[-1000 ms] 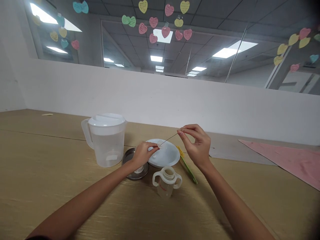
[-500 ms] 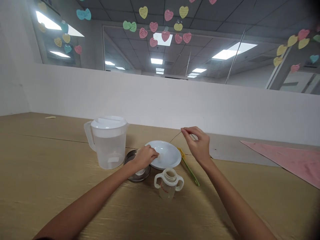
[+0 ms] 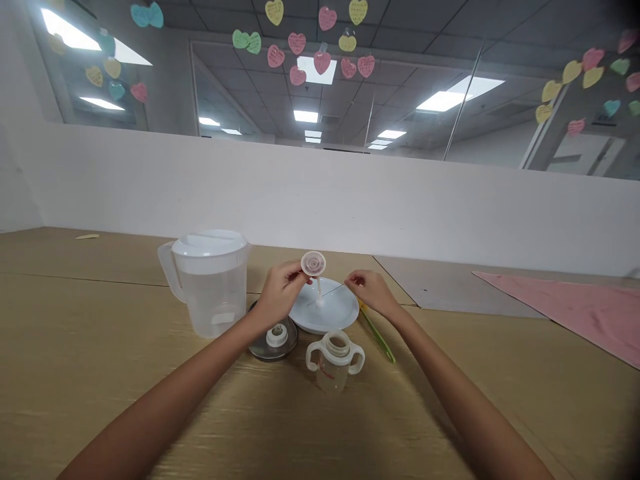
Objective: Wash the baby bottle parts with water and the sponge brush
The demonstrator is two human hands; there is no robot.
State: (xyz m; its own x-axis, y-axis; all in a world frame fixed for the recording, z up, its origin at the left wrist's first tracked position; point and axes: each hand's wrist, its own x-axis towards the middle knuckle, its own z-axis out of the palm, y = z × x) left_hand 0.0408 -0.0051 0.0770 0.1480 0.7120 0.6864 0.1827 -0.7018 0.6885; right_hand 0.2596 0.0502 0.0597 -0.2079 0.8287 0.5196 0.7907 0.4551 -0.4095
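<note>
Just above left hand (image 3: 281,293), upright valve disc (image 3: 313,264)

a round pale silicone valve (image 3: 313,264) tops a thin white stem, disc tilted upward. a fine dark wire (image 3: 333,291) crosses the stem.

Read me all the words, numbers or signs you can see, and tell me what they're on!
Red print on the two-handled baby cup: too small and blurred to read.
Writing on the paper hearts up high: too small to read.
Pale patch on the plastic jug: no words can be made out.
So there are no words or numbers I can quote.
</note>
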